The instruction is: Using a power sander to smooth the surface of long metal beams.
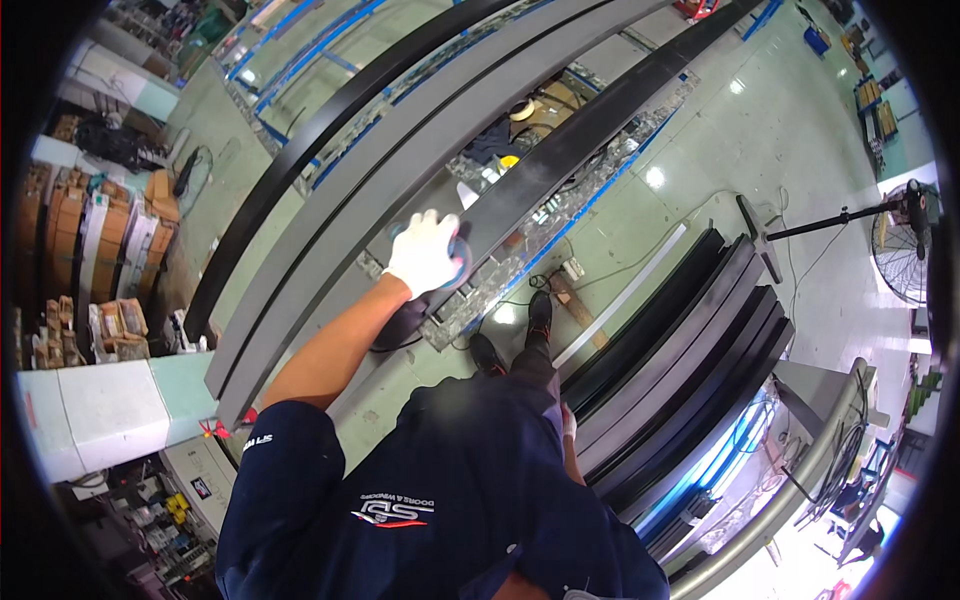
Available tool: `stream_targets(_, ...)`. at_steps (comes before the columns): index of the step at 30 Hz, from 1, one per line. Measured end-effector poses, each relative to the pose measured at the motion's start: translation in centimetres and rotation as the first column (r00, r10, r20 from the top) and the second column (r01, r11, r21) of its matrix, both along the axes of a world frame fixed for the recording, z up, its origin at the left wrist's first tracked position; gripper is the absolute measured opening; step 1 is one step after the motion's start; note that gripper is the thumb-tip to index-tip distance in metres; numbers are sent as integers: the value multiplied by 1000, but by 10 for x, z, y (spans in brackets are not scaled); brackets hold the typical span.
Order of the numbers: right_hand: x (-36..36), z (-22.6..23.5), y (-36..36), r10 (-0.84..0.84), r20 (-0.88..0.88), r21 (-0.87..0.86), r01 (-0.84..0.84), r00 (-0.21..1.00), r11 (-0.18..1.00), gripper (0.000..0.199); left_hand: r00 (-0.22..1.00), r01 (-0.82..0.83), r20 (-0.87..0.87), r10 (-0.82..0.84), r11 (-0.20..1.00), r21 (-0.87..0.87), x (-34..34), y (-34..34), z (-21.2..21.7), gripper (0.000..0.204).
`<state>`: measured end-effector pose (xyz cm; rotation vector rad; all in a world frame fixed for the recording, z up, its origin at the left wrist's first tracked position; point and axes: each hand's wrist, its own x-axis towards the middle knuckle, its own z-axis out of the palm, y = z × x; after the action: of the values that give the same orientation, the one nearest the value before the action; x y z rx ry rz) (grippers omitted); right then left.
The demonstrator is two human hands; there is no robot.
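My left hand (425,252), in a white glove, is closed over a rounded dark blue-grey object (461,262); the glove covers most of it, so its kind is unclear. Hand and object are at the near end of a long black metal profile (560,155), which lies along the worktable. Left of the hand, long grey profiles (355,165) run side by side, with another black profile (285,165) beyond them. My right hand (568,420), also gloved, hangs low by my right side. My clothing hides most of it, including its fingers.
A yellow item (509,162) and a tape roll (522,109) lie on the worktable among cables. To my right, several dark profiles (680,350) are stacked. A stand fan (900,240) stands farther right. Cartons (85,235) are piled at left. A cable (625,268) crosses the floor.
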<state>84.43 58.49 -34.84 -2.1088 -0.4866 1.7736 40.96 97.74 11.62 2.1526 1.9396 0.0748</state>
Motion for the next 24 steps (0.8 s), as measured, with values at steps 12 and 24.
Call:
stream_targets(12, 42, 59, 134, -76, 89, 150, 62, 993, 987, 47, 981, -176, -111, 158, 968, -177, -93, -156, 19, 45)
stream_targets(24, 102, 35, 190, -437, -63, 8, 438, 897, 899, 36, 999, -19, -49, 13, 991, -130, 93, 106, 13, 34)
